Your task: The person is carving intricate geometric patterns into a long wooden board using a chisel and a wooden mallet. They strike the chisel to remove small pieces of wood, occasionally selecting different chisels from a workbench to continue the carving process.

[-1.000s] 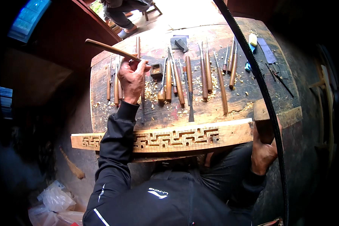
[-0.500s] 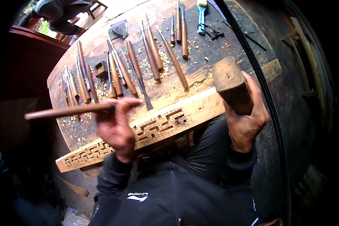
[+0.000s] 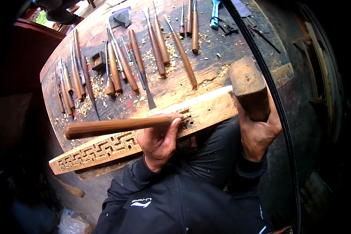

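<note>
My left hand is closed around the shaft of a chisel. Its long brown handle points left, and the cutting end lies by the carved holes at the right of the pattern, mostly hidden by my fingers. Beneath it is a pale wooden board, slanting across the table's near edge, with an angular fretwork pattern cut into its left and middle parts. My right hand grips a wooden mallet, its blocky head raised over the board's right end. The mallet's handle is hidden.
Several chisels and gouges lie in a row across the round worktable, among wood shavings. A small dark square box sits between them. A blue-handled brush lies far right. A black strap hangs across the right side. Someone's leg shows far left.
My left hand has moved right with the chisel, bringing its cutting end to the carved holes. The mallet in my right hand has shifted slightly right. The view has shifted a little.
</note>
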Available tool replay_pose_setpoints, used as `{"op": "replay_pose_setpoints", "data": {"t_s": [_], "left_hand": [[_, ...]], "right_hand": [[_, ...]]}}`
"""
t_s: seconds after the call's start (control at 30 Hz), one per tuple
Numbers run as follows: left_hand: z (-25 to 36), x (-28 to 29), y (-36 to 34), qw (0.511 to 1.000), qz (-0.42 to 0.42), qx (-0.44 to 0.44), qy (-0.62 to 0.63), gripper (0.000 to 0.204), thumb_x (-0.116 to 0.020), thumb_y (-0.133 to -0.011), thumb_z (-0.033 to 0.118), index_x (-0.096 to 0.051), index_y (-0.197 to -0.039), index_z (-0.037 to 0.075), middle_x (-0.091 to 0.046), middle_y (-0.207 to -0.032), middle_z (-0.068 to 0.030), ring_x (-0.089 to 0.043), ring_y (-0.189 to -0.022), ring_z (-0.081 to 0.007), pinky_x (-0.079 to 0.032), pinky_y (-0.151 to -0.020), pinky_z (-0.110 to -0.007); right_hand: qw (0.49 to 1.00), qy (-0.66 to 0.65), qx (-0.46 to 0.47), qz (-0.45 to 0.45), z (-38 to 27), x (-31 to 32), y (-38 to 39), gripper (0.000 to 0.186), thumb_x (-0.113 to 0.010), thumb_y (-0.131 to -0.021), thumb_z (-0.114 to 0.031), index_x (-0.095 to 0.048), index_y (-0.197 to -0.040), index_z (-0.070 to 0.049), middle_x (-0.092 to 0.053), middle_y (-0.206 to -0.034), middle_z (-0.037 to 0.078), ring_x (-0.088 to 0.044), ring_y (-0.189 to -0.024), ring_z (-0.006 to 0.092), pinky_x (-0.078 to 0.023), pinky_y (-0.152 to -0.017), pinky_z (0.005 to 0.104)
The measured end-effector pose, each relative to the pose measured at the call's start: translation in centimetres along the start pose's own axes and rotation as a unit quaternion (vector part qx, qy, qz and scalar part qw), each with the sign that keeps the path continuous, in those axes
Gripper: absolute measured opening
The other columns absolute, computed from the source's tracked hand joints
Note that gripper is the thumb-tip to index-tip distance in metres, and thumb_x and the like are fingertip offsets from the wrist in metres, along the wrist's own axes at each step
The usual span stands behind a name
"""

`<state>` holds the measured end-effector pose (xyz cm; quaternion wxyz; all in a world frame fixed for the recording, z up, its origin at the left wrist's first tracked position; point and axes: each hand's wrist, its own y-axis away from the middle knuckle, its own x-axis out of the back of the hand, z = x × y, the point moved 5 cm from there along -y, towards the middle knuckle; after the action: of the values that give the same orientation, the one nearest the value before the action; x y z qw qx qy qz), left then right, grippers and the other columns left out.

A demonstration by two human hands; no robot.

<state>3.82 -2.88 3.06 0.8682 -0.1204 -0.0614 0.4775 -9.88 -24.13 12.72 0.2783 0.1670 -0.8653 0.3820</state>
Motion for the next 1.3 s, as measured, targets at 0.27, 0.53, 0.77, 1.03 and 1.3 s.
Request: {"op": "replay_pose_setpoints", "data": {"t_s": [0.27, 0.53, 0.77, 1.03, 1.3], "left_hand": [[-0.1, 0.0, -0.3, 1.000, -0.003, -0.004, -0.010, 0.021, -0.081, -0.100, -0.012, -0.072, -0.118, -0.006, -0.084, -0.105, -0.0154, -0.081, -0.097, -0.0211, -0.063, -0.087, -0.032], [-0.4, 0.3, 0.0, 0.997, -0.072, -0.011, -0.031, 0.029, -0.069, -0.105, -0.018, -0.063, -0.131, -0.006, -0.079, -0.115, -0.0222, -0.081, -0.110, -0.0286, -0.065, -0.101, -0.039], [-0.2, 0.4, 0.0, 0.993, -0.058, -0.047, -0.095, 0.030, -0.081, -0.098, -0.011, -0.070, -0.125, -0.002, -0.083, -0.110, -0.0162, -0.081, -0.099, -0.0259, -0.063, -0.090, -0.036], [1.1, -0.3, -0.3, 0.977, -0.063, -0.129, -0.157, 0.027, -0.086, -0.094, -0.009, -0.075, -0.116, 0.003, -0.084, -0.106, -0.0139, -0.081, -0.092, -0.0276, -0.063, -0.079, -0.038], [2.6, -1.7, -1.1, 0.945, -0.068, -0.216, -0.234, 0.024, -0.086, -0.096, 0.001, -0.073, -0.116, 0.000, -0.076, -0.086, -0.0145, -0.076, -0.071, -0.0320, -0.059, -0.063, -0.043]], "right_hand": [[0.999, -0.031, -0.022, -0.011, 0.2, -0.2, 0.1, 0.076, -0.104, -0.081, -0.023, -0.072, -0.144, 0.002, -0.082, -0.128, 0.022, -0.082, -0.118, 0.0368, -0.065, -0.099, 0.0450], [0.997, -0.063, -0.037, -0.036, 0.2, -0.3, 0.3, 0.070, -0.096, -0.086, 0.005, -0.069, -0.151, 0.005, -0.079, -0.141, 0.019, -0.077, -0.131, 0.0303, -0.059, -0.114, 0.0406], [0.998, -0.043, -0.028, -0.029, 0.2, -0.1, 0.3, 0.068, -0.096, -0.083, 0.006, -0.073, -0.146, 0.001, -0.081, -0.138, 0.017, -0.078, -0.127, 0.0279, -0.061, -0.110, 0.0406], [1.000, -0.011, 0.011, -0.022, -0.8, 0.3, -0.2, 0.071, -0.098, -0.079, 0.002, -0.074, -0.146, -0.005, -0.081, -0.132, 0.020, -0.081, -0.120, 0.0356, -0.063, -0.103, 0.0424], [0.989, -0.022, 0.149, -0.013, -4.4, 1.5, -1.8, 0.063, -0.094, -0.090, -0.012, -0.072, -0.147, 0.000, -0.080, -0.136, 0.023, -0.080, -0.123, 0.0402, -0.063, -0.105, 0.0451]]}}
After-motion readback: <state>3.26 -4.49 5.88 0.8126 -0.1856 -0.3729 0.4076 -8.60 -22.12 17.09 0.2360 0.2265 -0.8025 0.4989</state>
